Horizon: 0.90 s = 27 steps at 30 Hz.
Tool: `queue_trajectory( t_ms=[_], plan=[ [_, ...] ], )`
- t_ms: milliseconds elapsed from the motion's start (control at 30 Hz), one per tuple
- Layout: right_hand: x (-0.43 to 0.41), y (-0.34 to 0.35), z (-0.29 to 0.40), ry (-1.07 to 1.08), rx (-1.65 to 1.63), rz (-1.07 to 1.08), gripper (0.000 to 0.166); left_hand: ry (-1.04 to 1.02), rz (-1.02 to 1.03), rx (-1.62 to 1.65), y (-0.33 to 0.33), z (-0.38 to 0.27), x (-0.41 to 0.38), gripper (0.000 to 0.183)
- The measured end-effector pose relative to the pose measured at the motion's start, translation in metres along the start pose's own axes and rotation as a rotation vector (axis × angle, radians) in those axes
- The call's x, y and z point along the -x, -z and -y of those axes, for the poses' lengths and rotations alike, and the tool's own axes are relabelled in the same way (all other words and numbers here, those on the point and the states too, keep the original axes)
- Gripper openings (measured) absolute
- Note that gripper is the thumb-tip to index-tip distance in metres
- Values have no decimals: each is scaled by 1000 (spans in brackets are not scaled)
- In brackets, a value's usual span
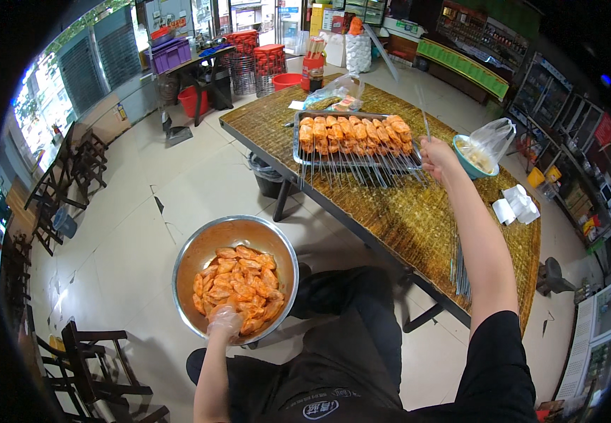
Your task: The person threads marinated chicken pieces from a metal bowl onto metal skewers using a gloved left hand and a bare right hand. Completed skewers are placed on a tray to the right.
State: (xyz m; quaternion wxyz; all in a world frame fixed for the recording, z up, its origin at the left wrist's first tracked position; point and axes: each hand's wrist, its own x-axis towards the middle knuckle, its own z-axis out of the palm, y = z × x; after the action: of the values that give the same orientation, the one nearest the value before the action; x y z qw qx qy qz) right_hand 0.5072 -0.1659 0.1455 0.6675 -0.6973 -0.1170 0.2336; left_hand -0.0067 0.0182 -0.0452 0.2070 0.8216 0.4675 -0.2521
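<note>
A large steel bowl (181, 285) below me to the left holds a heap of orange marinated chicken wings (242, 285). My left hand (225, 321), in a clear plastic glove, reaches over the near rim and touches the wings; its fingertips are hidden. On the table, a metal tray (296, 153) carries rows of skewered wings (355, 132), their bare metal skewer ends (353, 169) pointing towards me. At the tray's right corner, my bare right hand (437, 158) grips a thin metal skewer (425, 119) that points up and away, slightly blurred.
Loose skewers (461, 264) lie on the wooden table (390, 211) under my right forearm. A turquoise bowl (474, 168) with a plastic bag and white paper rolls (517, 205) sit at the right. A black bin (266, 177) stands under the left edge. Wooden chairs (94, 365) stand at lower left.
</note>
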Motion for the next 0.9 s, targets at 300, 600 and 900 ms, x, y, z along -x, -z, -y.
queue_trajectory(
  t_ms=[300,600,900],
  plan=[
    [-26,0,-20,128,711,-59,26,-111,24,-238,-8,7,-8,28],
    [7,-2,-12,391,1083,-303,22,-143,66,-219,-32,12,-46,46],
    [29,-2,-3,612,1087,-387,25,-163,68,-196,-38,0,-51,36]
  ],
)
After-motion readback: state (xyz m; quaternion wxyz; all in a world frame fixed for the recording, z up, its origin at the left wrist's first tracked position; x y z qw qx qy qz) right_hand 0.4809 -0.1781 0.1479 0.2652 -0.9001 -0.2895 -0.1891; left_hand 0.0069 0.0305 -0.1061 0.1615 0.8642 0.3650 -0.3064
